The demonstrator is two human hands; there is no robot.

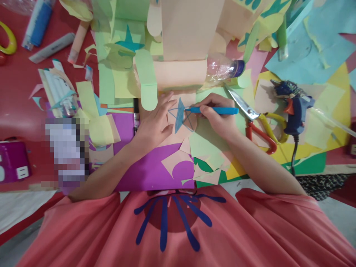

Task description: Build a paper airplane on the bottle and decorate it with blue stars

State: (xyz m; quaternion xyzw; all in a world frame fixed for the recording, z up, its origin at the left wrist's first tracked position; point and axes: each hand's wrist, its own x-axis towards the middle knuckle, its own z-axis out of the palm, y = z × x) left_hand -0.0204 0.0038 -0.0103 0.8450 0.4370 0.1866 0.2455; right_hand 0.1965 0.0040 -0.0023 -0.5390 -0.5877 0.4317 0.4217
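My right hand (pixel 218 113) grips a blue felt-tip pen (pixel 226 110), its tip touching a star drawn on a peach paper piece (pixel 174 140). Blue colour fills a tall middle part of the star (pixel 180 115); its side points show only as outlines. With fingers spread, my left hand (pixel 155 120) lies flat on the left of the peach paper. A black marker (pixel 136 115) lies just beyond the left wrist. Under my right hand is light green paper (pixel 205 139), and purple paper (pixel 150 170) shows nearer my body.
Right of my right hand lie scissors (pixel 251 115) and a blue glue gun (pixel 297 111) with its cable. Behind the hands are a plastic bottle (pixel 222 68) and a peach paper roll (pixel 179 74). Paper scraps (pixel 178 165) and several markers (pixel 52 47) cover the red table (pixel 16 92).
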